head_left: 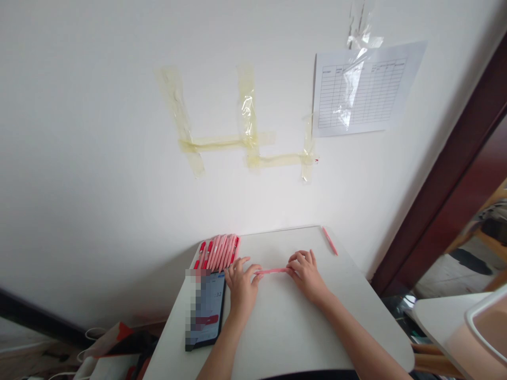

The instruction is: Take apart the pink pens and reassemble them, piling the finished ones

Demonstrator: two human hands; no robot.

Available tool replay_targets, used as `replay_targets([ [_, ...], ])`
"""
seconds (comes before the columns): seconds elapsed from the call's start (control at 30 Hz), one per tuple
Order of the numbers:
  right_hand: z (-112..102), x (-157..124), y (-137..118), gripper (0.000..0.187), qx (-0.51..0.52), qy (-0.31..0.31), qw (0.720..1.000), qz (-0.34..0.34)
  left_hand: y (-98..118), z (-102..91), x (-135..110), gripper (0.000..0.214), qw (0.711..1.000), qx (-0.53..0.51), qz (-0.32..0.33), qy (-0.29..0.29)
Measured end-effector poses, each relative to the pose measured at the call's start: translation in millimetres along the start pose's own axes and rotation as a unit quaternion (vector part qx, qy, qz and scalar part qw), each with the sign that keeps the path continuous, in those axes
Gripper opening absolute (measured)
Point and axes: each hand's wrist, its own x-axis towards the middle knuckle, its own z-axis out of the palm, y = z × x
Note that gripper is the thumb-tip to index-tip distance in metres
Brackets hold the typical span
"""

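Note:
A slim pink pen (273,271) lies level between my two hands, just above or on the white table (285,327); I cannot tell which. Thumb and fingertips of my left hand (241,282) pinch its left end. At the other end, my right hand (307,273) grips it the same way. Beyond my left hand, several pink pens (222,250) with some red parts lie side by side in a bunch. One more pink pen (330,241) rests alone near the table's back right corner.
A phone (209,311) with a lit screen, partly blurred out, lies left of my left forearm. The white wall behind carries yellowed tape (247,105) and a taped printed sheet (360,89). At the right are a dark red frame (439,211) and a pale bin-like container (487,322).

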Motion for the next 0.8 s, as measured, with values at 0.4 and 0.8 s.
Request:
replay_targets([
  [0.4, -1.7, 0.5, 1.0, 0.01, 0.008, 0.01, 1.0, 0.011, -1.4, -2.0, 1.7, 0.014, 1.0, -0.012, -0.002, 0.009],
  [0.8, -1.6, 0.1, 2.4, 0.018, 0.0, 0.02, 1.0, 0.008, -1.3, -2.0, 1.5, 0.014, 1.0, -0.009, 0.005, 0.017],
])
